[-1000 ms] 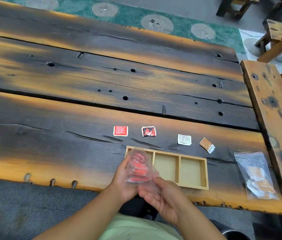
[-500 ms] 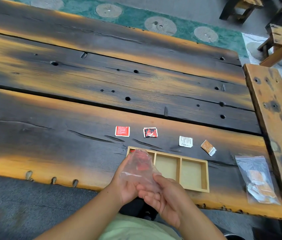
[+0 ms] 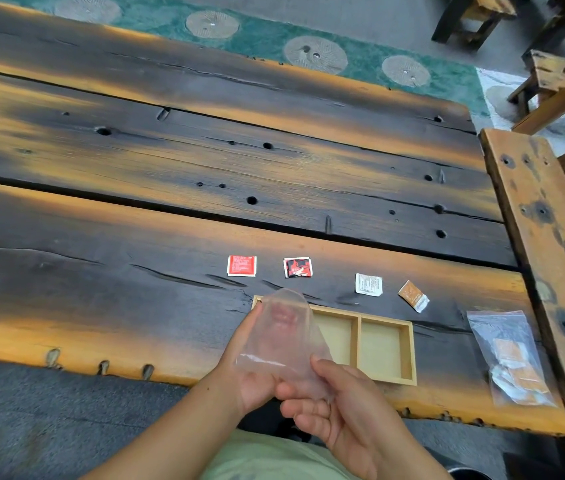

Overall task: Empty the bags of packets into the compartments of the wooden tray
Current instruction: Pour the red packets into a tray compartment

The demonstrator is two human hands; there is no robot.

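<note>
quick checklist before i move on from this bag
1. Clear bag gripped by left hand and right hand: ok.
2. Bag held over the wooden tray, at its left compartment: ok.
3. Bag fully emptied: cannot tell, a red blur shows through it.
4. Middle and right compartments free: ok.
5. Second bag lies right of the tray, packets inside: ok.

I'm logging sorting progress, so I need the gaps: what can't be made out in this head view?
All in the head view:
- Left compartment of the wooden tray: hidden behind the clear bag that the left hand and right hand hold; the red blur may be in bag or tray.
- Print on the four loose packets: too small.
- Packet count in the second bag: lost in crumpled plastic.
</note>
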